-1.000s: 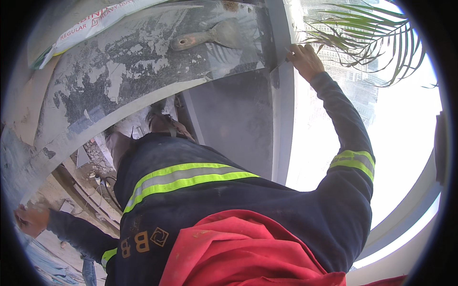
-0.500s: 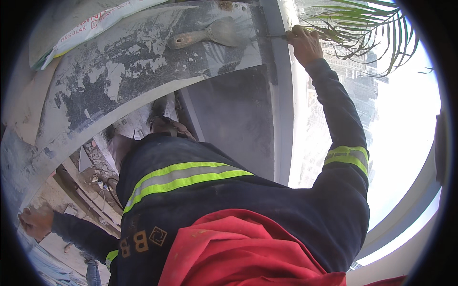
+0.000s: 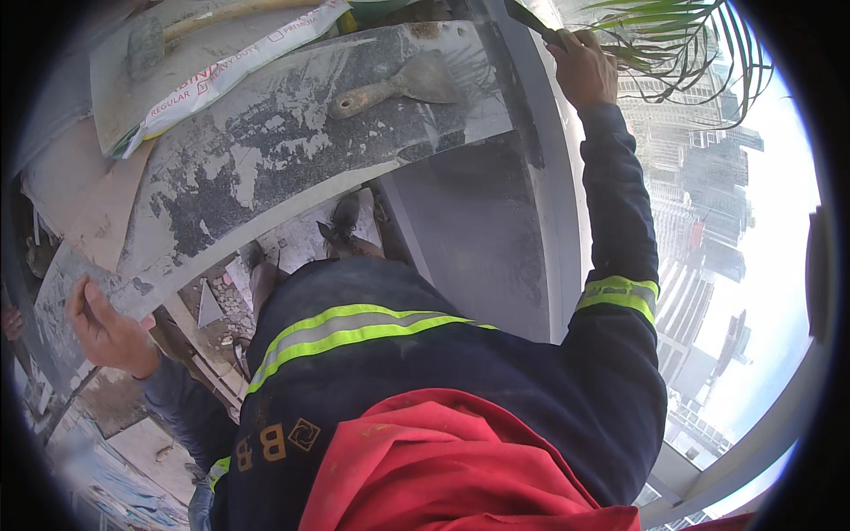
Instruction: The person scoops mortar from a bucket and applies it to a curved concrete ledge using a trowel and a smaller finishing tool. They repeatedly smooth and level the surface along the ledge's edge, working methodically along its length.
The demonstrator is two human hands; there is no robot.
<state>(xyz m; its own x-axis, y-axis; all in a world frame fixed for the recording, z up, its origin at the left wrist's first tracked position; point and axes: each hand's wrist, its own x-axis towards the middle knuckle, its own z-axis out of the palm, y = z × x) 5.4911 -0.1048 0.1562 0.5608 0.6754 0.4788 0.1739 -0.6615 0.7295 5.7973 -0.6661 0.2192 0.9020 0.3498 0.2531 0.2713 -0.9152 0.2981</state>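
My right hand (image 3: pixel 586 73) is closed at the upper right, beside the pale window frame (image 3: pixel 567 150). From its fingers a thin, dark, blade-like tool (image 3: pixel 534 24) points up and left; its handle is hidden in the grip. My left hand (image 3: pixel 108 329) is raised at the left, near the end of a worn board, fingers loosely apart and nothing seen in them. A putty knife (image 3: pixel 403 86) with a dusty handle and wide blade lies flat on the board (image 3: pixel 266 146), whose dark surface is patched with pale plaster.
A white printed bag (image 3: pixel 235 73) lies along the board's far side, with a hammer (image 3: pixel 149 46) beyond it. Palm fronds (image 3: pixel 682 53) hang at the upper right against a bright city view. Below the board are my shoes (image 3: pixel 347 211) and rubble (image 3: pixel 220 301).
My left hand has risen from the lower left toward the board. The right hand has shifted slightly right, and its dark tool has tilted upward. The view has shifted, showing more of the hammer.
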